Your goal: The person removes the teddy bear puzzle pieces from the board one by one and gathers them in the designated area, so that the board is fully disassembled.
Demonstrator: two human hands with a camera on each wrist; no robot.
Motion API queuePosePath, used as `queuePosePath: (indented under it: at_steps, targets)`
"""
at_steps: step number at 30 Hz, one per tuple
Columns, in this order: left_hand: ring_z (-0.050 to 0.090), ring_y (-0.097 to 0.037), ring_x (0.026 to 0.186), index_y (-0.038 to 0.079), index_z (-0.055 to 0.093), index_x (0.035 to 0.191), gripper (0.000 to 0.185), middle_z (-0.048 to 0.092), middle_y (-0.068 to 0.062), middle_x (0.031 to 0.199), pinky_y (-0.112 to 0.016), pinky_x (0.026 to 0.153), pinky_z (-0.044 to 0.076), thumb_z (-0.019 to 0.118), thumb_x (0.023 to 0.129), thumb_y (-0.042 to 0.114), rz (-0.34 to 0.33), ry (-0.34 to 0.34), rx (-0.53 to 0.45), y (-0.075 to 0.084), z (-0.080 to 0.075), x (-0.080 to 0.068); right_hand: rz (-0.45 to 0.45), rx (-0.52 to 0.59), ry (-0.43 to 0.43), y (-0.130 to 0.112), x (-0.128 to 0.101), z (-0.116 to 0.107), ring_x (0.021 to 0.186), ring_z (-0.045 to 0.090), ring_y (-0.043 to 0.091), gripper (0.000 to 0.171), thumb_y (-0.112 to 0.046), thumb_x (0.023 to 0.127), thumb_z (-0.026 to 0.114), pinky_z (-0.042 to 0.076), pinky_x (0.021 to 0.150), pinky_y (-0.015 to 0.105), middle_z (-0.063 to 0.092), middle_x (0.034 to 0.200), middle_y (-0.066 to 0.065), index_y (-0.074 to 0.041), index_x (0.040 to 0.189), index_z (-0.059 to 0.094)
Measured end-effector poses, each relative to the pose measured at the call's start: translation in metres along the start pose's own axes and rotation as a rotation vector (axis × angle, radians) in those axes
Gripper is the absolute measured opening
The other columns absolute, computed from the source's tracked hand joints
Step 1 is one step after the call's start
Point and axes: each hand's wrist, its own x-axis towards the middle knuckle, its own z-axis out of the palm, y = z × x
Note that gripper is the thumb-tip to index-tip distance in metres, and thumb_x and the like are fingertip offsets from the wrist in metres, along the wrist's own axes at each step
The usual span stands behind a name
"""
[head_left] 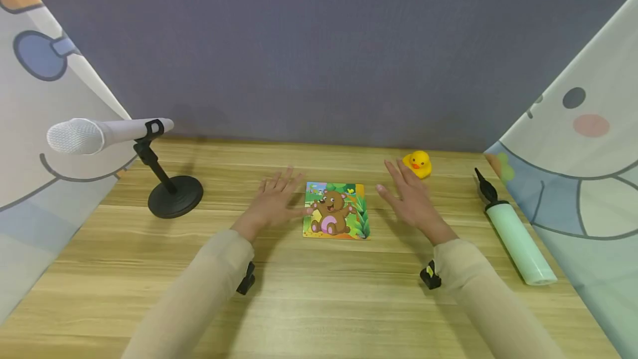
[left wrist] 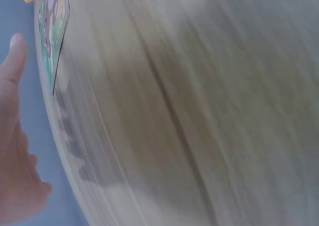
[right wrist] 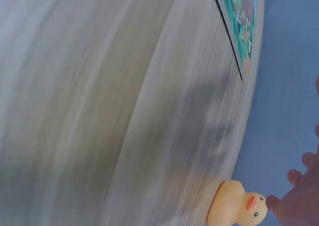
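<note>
Left hand (head_left: pixel 272 203) and right hand (head_left: pixel 411 201) hover empty, fingers extended — flanking the bear picture card (head_left: pixel 336 213), likely for equal reach.

A white microphone (head_left: pixel 117 131) is resting in a black desk stand (head_left: pixel 175 197) at left; a pale-green balloon pump (head_left: pixel 520 244) is lying on the tabletop (head_left: pixel 339 303) at right.

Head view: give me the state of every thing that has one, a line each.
Left hand: raised, fingers extended, holding nothing
Right hand: raised, fingers extended, holding nothing
Card: flat, bear side up
Duck: upright
Microphone: clipped in its stand, head end outward; on or off, cannot tell
Pump: lying down, nozzle pointing away from the person
</note>
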Motion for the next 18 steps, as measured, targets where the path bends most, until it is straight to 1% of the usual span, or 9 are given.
queuePosePath:
  at_steps: [6,10,16,18]
  targets:
    - [-0.002,-0.040,0.155,0.017,0.013,0.165,0.102,-0.005,-0.012,0.170,-0.063,0.121,0.001,0.063,0.091,0.065,0.020,-0.057,-0.039,0.008,0.002,0.004,-0.019,0.120,-0.004,-0.005,0.010,0.006,0.151,0.010,0.051,0.071,-0.046,0.106,0.050,0.010,0.115,0.074,0.008,0.169,0.021,-0.018,0.164,0.020]
    - [0.001,-0.041,0.155,0.015,0.016,0.164,0.106,0.001,-0.015,0.170,-0.064,0.121,0.002,0.068,0.087,0.065,0.030,-0.078,-0.049,0.013,0.005,0.007,-0.020,0.171,-0.023,-0.009,0.016,0.011,0.150,0.013,0.050,0.069,-0.043,0.104,0.055,0.015,0.115,0.073,0.015,0.167,0.023,-0.015,0.162,0.028]
    - [0.007,-0.040,0.155,0.018,0.017,0.165,0.114,0.009,-0.016,0.170,-0.066,0.120,0.006,0.073,0.080,0.070,0.026,-0.109,0.009,0.018,0.009,0.013,-0.024,0.222,-0.062,-0.013,0.025,0.019,0.147,0.025,0.049,0.067,-0.035,0.102,0.064,0.022,0.115,0.070,0.028,0.162,0.024,-0.013,0.159,0.037]
    - [0.008,-0.040,0.154,0.018,0.018,0.164,0.115,0.011,-0.016,0.169,-0.066,0.120,0.007,0.073,0.078,0.071,0.020,-0.111,0.025,0.019,0.010,0.014,-0.016,0.236,-0.086,-0.014,0.027,0.021,0.147,0.026,0.048,0.067,-0.034,0.100,0.066,0.022,0.115,0.069,0.031,0.161,0.023,-0.014,0.157,0.039]
